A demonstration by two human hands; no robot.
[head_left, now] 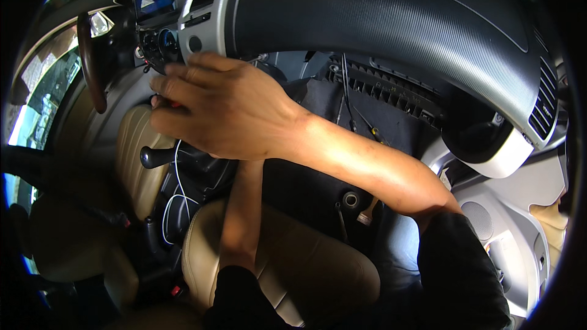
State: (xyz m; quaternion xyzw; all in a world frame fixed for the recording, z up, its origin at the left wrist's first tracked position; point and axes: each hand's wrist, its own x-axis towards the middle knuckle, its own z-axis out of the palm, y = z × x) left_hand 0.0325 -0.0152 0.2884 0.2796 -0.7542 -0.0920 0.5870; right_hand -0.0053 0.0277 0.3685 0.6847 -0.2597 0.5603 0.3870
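My right hand reaches across the front of the centre console, fingers pointing left and blurred by motion. A small red thing shows under its fingers; its kind is hidden. My left forearm rises from below, and my left hand is almost wholly covered by the right one. Just below the hands are a black gear lever and a thin white cable that hangs down and loops beside the seat.
The glovebox opening lies bare, with dark wires hanging there. On the dark floor are a brush, a metal ring and a thin wrench-like tool. A tan seat is below; the steering wheel stands left.
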